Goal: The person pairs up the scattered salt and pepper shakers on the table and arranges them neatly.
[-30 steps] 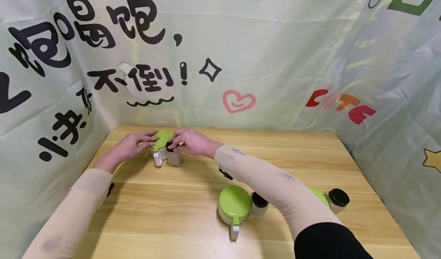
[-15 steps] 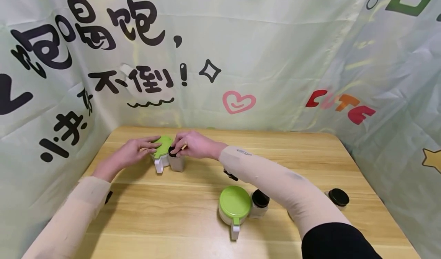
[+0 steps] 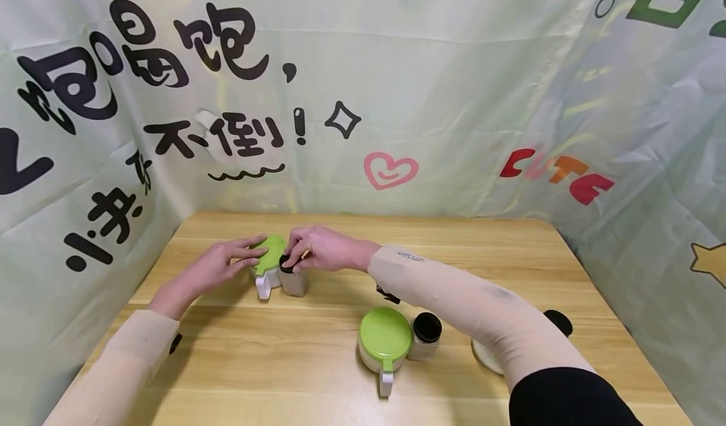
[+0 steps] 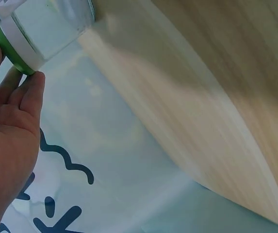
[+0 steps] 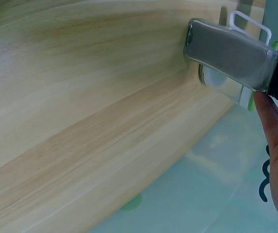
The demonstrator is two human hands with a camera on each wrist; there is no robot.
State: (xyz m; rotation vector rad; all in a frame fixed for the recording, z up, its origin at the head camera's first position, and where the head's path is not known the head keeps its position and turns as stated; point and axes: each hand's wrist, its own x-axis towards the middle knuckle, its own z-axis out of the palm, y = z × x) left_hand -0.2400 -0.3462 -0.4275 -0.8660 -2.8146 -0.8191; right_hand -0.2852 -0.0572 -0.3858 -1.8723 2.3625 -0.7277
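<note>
Near the table's back left, a glass jug (image 3: 273, 249) with a green lid and white handle stands upright. My left hand (image 3: 218, 262) holds its lid from the left, with thumb and fingertips on the rim; the left wrist view shows the lid edge between them. Touching or nearly touching the jug's right side is a square glass spice jar (image 3: 293, 283) with a black cap. My right hand (image 3: 331, 249) pinches that cap from above; in the right wrist view the spice jar (image 5: 231, 53) hangs clear of nothing I can judge, its base close to the table.
A second green-lidded jug (image 3: 386, 334) stands at the middle front, beside another black-capped jar (image 3: 426, 341). Further right, a black cap (image 3: 558, 322) and a pale round vessel (image 3: 486, 356) are partly hidden by my right sleeve. A printed cloth (image 3: 454, 98) hangs behind the table (image 3: 261, 363).
Both hands have drawn the jug and the spice jar a little nearer to me and slightly right, side by side. The front jug and jar have stayed put.
</note>
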